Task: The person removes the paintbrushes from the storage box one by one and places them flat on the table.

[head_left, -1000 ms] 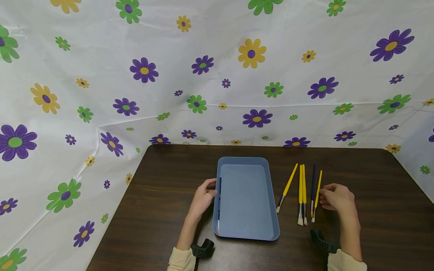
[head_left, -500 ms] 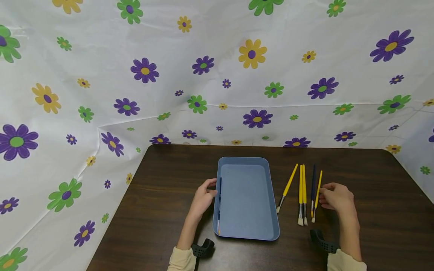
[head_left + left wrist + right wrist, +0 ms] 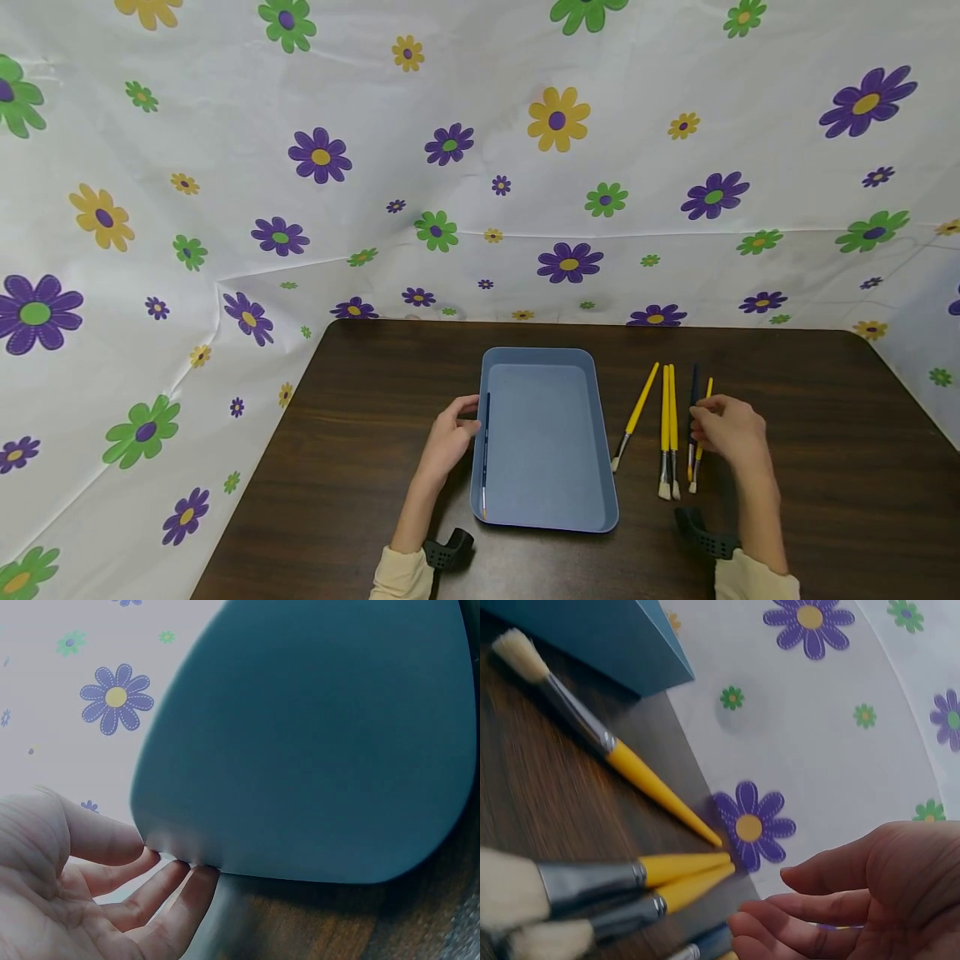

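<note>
My left hand [image 3: 444,442] touches the left wall of a blue-grey tray [image 3: 547,442], its thumb and fingertips right at the edge in the left wrist view. A thin dark paintbrush [image 3: 486,450] lies along the tray's left inner side. Over on the right, my right hand [image 3: 731,429] is above a dark blue paintbrush [image 3: 694,383] and a short yellow paintbrush [image 3: 708,387], covering part of their handles. In the right wrist view, its thumb [image 3: 817,874] and fingers are loosely bent and apart, with nothing seen between them.
Two yellow brushes [image 3: 669,408] lie side by side left of the dark blue one. Another yellow brush [image 3: 641,404] slants near the tray's right side. The brown table [image 3: 360,467] ends at a flowered white cloth [image 3: 480,208]. Each wrist wears a black band [image 3: 450,550].
My right hand has moved left, from beside the short yellow brush to over it and the dark blue brush. The left hand and tray have stayed put.
</note>
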Demonstrator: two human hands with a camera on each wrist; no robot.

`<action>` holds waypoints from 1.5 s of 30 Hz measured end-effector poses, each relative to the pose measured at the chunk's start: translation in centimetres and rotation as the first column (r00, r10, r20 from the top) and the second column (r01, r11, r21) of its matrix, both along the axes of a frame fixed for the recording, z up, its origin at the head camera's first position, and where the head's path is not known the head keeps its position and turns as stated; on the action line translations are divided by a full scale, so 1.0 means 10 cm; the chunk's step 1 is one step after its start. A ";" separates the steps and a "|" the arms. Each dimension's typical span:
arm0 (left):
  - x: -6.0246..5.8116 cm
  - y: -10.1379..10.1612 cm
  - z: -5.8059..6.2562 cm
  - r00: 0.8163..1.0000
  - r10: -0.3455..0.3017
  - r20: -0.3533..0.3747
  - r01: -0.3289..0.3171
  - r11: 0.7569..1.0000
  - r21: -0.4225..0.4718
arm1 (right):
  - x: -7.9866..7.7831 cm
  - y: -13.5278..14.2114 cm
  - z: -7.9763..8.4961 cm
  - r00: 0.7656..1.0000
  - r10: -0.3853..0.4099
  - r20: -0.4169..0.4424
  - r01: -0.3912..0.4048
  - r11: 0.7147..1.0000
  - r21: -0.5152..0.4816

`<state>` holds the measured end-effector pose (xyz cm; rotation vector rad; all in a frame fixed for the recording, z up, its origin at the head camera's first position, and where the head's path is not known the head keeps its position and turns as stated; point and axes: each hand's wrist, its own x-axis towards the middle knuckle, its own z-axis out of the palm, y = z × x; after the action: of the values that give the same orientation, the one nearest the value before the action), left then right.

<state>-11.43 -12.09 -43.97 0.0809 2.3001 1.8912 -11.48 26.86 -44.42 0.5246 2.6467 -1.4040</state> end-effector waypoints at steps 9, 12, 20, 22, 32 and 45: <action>-0.02 0.01 -0.05 1.000 0.017 -0.017 -0.017 1.000 -0.026 | -0.02 -0.27 0.02 0.988 0.037 -0.148 -0.025 0.996 0.084; -0.02 0.01 -0.06 1.000 0.016 -0.018 -0.016 0.999 -0.031 | -0.02 -0.32 0.03 0.981 0.020 -0.190 -0.003 0.996 0.087; -0.01 0.00 -0.04 1.000 0.009 -0.013 -0.010 1.000 -0.026 | -0.03 -0.52 0.10 0.957 -0.052 -0.284 0.029 0.996 -0.082; -0.02 0.00 -0.04 1.000 0.009 -0.014 -0.009 1.000 -0.025 | -0.04 -0.60 0.13 0.949 -0.045 -0.313 0.002 0.991 -0.137; -0.03 0.01 -0.07 1.000 0.014 -0.014 -0.014 0.999 -0.037 | -0.08 -1.00 0.16 0.940 0.039 -0.340 -0.121 0.967 -0.225; -0.01 0.01 -0.02 1.000 0.004 -0.009 -0.004 1.000 -0.023 | -0.07 -1.36 0.11 0.936 0.090 -0.341 -0.178 0.956 -0.235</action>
<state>-11.54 -12.01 -44.20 0.0821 2.3287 1.8703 -12.17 13.23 -43.30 0.0818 2.6010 -1.9013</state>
